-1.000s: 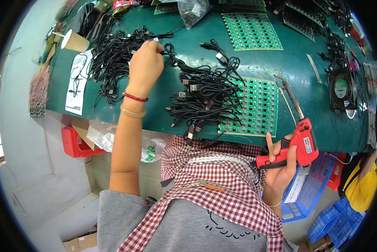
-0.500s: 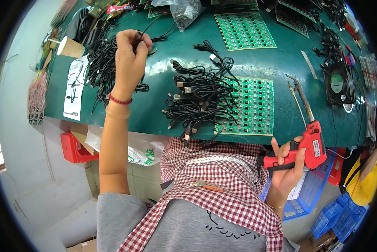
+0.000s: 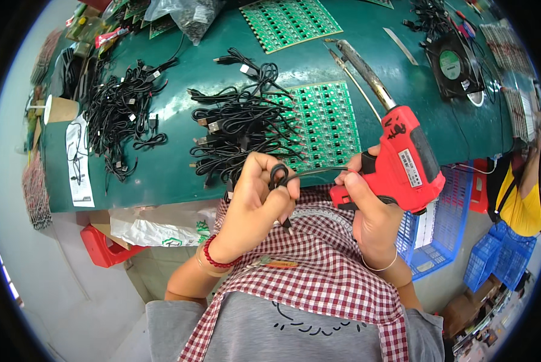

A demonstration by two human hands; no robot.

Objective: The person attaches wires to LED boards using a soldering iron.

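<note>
L hand [image 3: 252, 211] fingers curled tight round thin, looped black cable [image 3: 306, 173]; R hand [image 3: 376, 220] seems to pinch its end + grips red-black plastic soldering gun [image 3: 400, 154]. Double grip = slip risk; dipped grey metal tip [image 3: 361, 67] could prob. scorch green rectangular circuit panel [image 3: 331, 123] just fwd of fingers. White label [image 3: 411, 168], rt of fingers: print too small.

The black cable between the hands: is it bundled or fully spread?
Partly bundled: the cable loops in the left hand, one length reaching the right hand.
</note>
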